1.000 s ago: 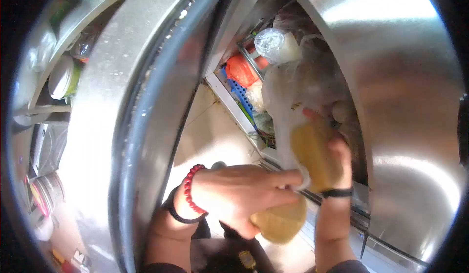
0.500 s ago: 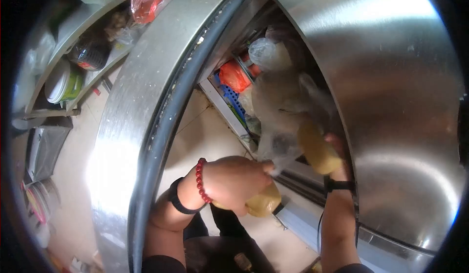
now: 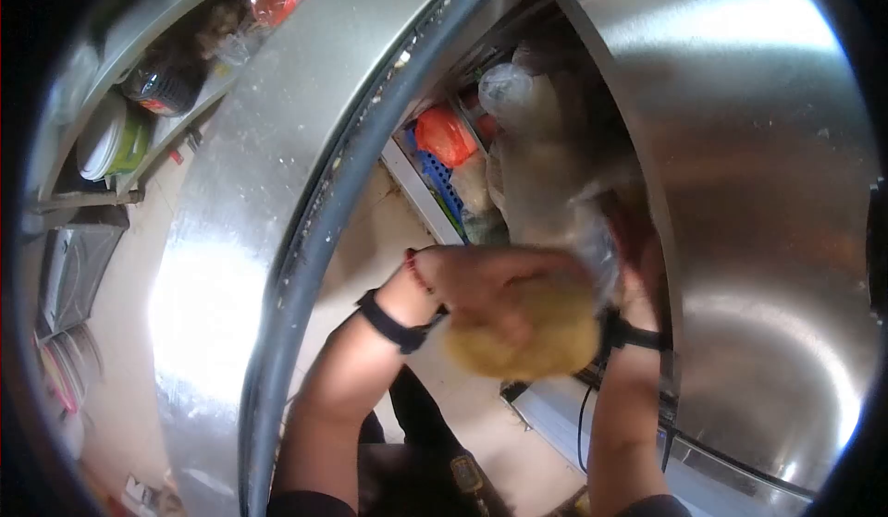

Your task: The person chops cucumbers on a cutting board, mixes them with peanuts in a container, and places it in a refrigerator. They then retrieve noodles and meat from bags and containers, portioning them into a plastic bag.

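My left hand (image 3: 495, 290) is closed over smooth yellow pieces (image 3: 527, 341), rounded like peeled potatoes and smeared by motion. It reaches across in front of the open fridge, close to my right wrist. Beside the fridge's right door edge is my right hand (image 3: 638, 263), its blurred fingers up against a clear plastic bag (image 3: 597, 240). How those fingers sit on the bag is hidden. Past the hands, a large pale bag (image 3: 541, 179) takes up the middle of the fridge.
A steel fridge door (image 3: 250, 193) with a dark gasket stands open on my left; another steel door (image 3: 768, 240) is at right. Inside are a red bag (image 3: 444, 136) and a blue basket (image 3: 439, 179). Left of the door, a shelf holds a white-and-green tub (image 3: 116, 142).
My left hand has moved right and up with the yellow pieces, toward my right wrist. The yellow piece that was at my right hand no longer shows there.
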Motion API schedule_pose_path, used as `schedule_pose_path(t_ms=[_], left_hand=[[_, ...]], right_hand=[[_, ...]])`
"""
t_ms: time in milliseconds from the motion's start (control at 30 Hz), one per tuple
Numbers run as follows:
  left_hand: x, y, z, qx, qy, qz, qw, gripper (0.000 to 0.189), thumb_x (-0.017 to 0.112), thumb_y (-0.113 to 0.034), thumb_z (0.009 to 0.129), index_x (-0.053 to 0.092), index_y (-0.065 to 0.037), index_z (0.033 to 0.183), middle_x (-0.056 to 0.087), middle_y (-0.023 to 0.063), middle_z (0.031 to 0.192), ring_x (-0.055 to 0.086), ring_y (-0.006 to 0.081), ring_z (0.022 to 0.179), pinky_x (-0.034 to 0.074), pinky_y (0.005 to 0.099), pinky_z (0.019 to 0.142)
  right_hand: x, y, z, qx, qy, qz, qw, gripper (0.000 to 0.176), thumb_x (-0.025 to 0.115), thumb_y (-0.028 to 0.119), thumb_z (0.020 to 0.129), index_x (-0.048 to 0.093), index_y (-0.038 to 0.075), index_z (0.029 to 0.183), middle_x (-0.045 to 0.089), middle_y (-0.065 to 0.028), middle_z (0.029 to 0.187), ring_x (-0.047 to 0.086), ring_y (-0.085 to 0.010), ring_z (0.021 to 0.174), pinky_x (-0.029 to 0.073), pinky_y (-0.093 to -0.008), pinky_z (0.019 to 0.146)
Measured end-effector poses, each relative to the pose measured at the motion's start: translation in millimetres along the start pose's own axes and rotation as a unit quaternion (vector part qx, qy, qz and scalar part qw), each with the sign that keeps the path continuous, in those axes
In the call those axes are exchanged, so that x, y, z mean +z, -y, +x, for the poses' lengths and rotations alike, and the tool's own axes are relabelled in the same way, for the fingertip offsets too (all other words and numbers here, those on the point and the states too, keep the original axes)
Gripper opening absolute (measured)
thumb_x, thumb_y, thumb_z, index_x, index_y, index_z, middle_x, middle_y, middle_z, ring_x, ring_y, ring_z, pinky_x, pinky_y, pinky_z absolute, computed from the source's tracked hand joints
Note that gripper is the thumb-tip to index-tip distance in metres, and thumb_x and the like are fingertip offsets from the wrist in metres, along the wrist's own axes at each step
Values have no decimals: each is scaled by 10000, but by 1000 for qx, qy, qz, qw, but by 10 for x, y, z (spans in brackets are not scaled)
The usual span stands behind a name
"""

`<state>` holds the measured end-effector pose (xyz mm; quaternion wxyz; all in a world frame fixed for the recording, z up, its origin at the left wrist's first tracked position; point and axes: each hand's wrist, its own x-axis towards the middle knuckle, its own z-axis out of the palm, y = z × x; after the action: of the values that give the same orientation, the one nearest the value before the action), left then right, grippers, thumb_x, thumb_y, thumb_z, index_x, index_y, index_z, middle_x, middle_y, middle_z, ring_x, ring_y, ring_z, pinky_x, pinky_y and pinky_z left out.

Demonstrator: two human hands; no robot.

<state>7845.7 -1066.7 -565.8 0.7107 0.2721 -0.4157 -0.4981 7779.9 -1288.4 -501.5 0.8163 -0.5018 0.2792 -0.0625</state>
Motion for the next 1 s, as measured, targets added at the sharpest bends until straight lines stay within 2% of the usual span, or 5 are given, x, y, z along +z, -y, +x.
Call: schedule_pose_path(t_ms=[200,367,700,800,1000], left_hand=[[14,640,1207,10,-191,-517,835,326,524,-246,874,538,-64,1144,605,71,1056,609,186,902,488,330,810],[-129,982,1631,7,-566,302,767,305,471,-232,913,505,-61,1164,553,89,1133,550,210,1028,461,366,866],[-462,699,1722,-137,-608,457,634,469,613,-289,790,514,-58,1185,518,131,1192,501,251,1116,406,375,924],[-484,324,1658,-362,-396,457,710,508,619,-262,762,489,-13,1186,533,182,1148,538,310,1060,417,349,901],[295,-10,1043,86,-430,522,731,224,579,-199,720,659,-30,843,609,185,852,591,331,827,479,412,735]], right_hand=[[-132,2,-148,-1,-15,-10,1000,475,600,285,833,505,8,1207,558,-111,1171,529,-219,1063,422,-348,929],[-265,56,-388,-13,-23,-16,1000,484,606,285,826,500,11,1211,557,-114,1173,527,-223,1067,422,-350,928],[-89,21,30,-7,30,-26,999,504,618,284,813,492,15,1221,553,-120,1179,524,-232,1074,423,-355,927],[110,-272,16,0,39,-2,999,511,621,284,809,489,17,1223,552,-121,1181,523,-235,1077,423,-357,926],[72,-44,369,-26,41,-9,999,523,628,283,801,484,19,1229,549,-124,1184,521,-240,1081,423,-360,926]])
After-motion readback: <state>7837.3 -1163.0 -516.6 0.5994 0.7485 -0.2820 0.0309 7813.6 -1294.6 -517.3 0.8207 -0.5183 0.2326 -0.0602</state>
